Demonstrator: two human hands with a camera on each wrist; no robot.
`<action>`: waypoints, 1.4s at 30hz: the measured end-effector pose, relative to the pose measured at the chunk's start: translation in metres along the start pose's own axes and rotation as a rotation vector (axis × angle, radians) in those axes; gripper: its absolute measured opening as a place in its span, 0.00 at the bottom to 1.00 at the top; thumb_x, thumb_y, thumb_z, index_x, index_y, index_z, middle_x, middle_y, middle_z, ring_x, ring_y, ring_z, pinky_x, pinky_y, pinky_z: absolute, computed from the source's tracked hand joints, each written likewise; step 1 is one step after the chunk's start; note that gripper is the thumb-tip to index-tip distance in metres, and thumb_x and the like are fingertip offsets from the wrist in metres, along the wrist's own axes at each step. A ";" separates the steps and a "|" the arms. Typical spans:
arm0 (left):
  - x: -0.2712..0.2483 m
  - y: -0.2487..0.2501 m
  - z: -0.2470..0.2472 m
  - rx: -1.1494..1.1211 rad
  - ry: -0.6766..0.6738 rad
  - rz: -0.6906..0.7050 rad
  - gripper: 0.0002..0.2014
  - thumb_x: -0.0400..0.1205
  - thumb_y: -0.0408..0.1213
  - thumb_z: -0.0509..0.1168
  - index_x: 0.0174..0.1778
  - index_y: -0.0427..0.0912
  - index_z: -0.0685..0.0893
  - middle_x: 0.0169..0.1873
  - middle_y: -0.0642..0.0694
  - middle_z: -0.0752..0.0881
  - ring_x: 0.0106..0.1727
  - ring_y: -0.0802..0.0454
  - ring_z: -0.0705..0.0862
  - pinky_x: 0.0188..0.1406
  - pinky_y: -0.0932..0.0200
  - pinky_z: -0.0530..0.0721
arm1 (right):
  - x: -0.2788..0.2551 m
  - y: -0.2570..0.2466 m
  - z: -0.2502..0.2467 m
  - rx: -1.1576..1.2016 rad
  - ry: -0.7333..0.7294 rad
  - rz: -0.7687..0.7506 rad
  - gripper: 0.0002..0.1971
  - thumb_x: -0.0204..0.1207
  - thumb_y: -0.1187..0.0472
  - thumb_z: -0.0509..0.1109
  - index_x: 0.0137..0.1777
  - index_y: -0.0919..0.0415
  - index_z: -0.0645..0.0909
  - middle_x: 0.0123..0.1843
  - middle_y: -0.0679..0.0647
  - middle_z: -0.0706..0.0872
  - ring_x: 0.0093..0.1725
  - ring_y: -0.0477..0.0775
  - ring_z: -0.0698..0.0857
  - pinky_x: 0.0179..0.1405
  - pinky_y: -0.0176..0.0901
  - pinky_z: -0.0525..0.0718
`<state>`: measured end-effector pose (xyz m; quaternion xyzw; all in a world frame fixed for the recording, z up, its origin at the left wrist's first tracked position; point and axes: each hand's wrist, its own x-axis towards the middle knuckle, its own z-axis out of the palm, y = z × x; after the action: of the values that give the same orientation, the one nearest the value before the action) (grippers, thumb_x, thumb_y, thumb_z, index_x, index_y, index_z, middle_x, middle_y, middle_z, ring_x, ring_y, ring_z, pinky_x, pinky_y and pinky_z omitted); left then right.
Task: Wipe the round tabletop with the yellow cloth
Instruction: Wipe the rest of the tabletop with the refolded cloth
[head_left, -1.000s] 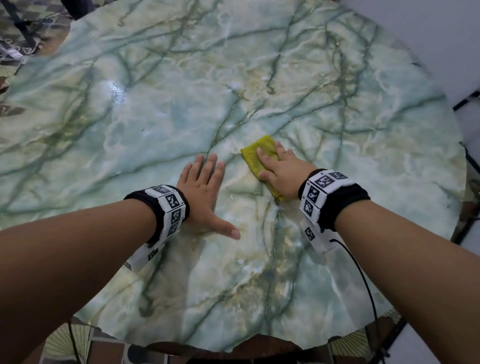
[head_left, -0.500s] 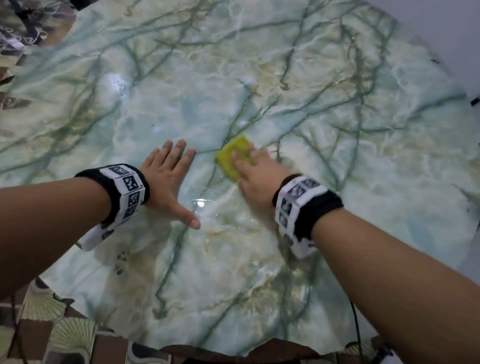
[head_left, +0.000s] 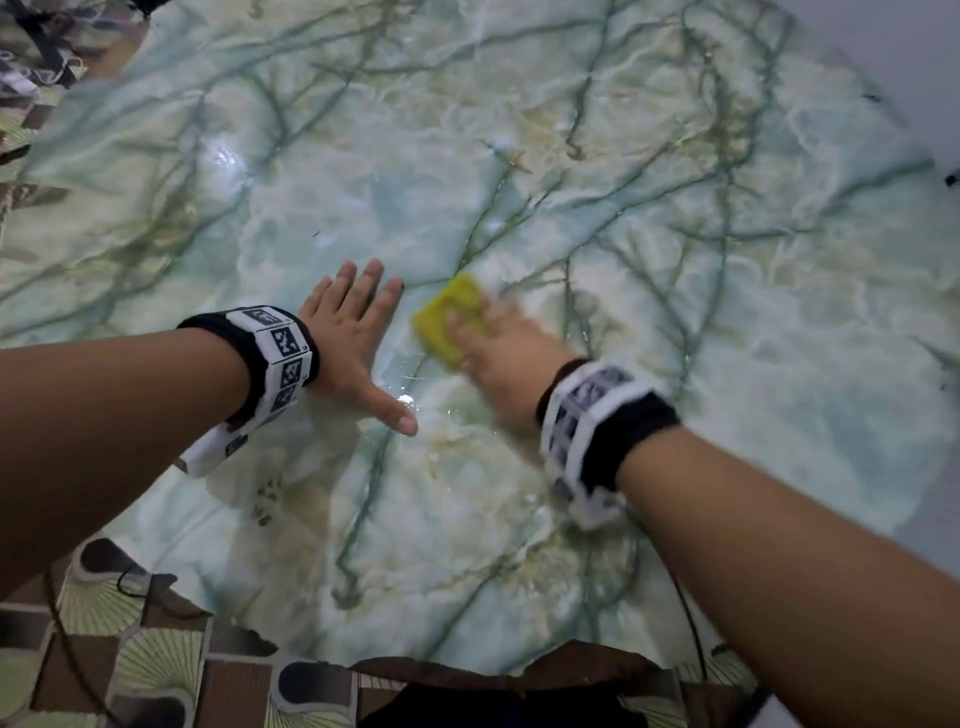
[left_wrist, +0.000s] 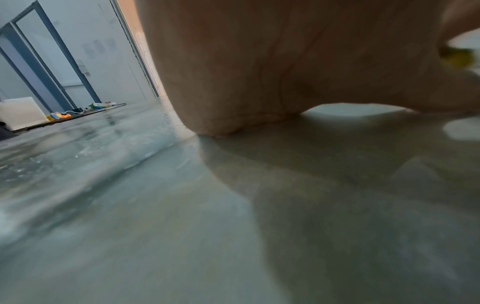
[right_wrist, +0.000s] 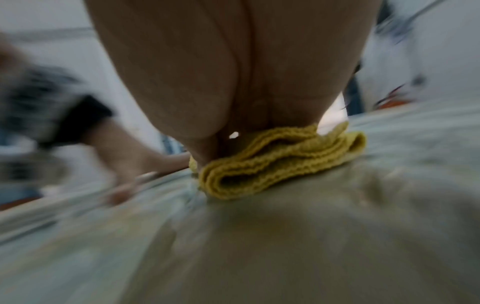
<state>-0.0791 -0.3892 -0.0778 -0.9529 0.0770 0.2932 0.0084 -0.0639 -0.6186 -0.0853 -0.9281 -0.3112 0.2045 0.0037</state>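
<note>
The round tabletop (head_left: 649, 218) is glossy green-veined marble that fills most of the head view. A folded yellow cloth (head_left: 449, 319) lies on it near the middle. My right hand (head_left: 493, 348) presses flat on top of the cloth with straight fingers, blurred by motion. The right wrist view shows the cloth (right_wrist: 272, 162) folded in layers under my palm. My left hand (head_left: 358, 332) rests flat on the marble just left of the cloth, fingers spread and thumb out, holding nothing. In the left wrist view my left palm (left_wrist: 272, 67) sits on the tabletop (left_wrist: 182, 216).
Wet streaks shine on the marble (head_left: 405, 400) between my hands. The near table edge (head_left: 467, 670) is close to my body, with patterned floor tiles (head_left: 145, 670) below. A white wall (head_left: 909, 47) stands at the right. A cable (head_left: 691, 623) hangs from my right wristband.
My right hand has slid the cloth leftward across the marble, closer to my left hand. The head view has shifted, so both hands appear further left. My left hand stays flat.
</note>
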 end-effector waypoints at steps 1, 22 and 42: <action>0.000 0.000 0.000 0.000 -0.003 0.000 0.87 0.41 0.96 0.56 0.86 0.52 0.20 0.85 0.45 0.20 0.86 0.40 0.21 0.87 0.39 0.31 | -0.013 -0.022 0.011 -0.021 -0.038 -0.067 0.32 0.83 0.49 0.50 0.85 0.47 0.42 0.86 0.64 0.43 0.84 0.73 0.46 0.82 0.64 0.53; 0.002 -0.002 0.005 -0.013 0.045 0.017 0.87 0.40 0.96 0.56 0.85 0.53 0.21 0.86 0.46 0.21 0.87 0.41 0.22 0.88 0.38 0.32 | -0.069 0.071 0.015 0.087 0.044 0.186 0.31 0.87 0.50 0.52 0.84 0.42 0.41 0.86 0.62 0.40 0.84 0.68 0.43 0.83 0.58 0.45; 0.002 -0.003 0.002 -0.007 0.019 0.018 0.87 0.40 0.96 0.57 0.85 0.54 0.20 0.85 0.47 0.20 0.86 0.42 0.20 0.88 0.37 0.32 | -0.048 0.124 -0.019 0.107 0.001 0.479 0.30 0.88 0.50 0.49 0.85 0.50 0.41 0.85 0.67 0.40 0.83 0.74 0.46 0.82 0.63 0.51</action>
<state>-0.0786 -0.3862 -0.0809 -0.9549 0.0847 0.2845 0.0018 -0.0199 -0.7447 -0.0660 -0.9740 -0.0712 0.2153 0.0045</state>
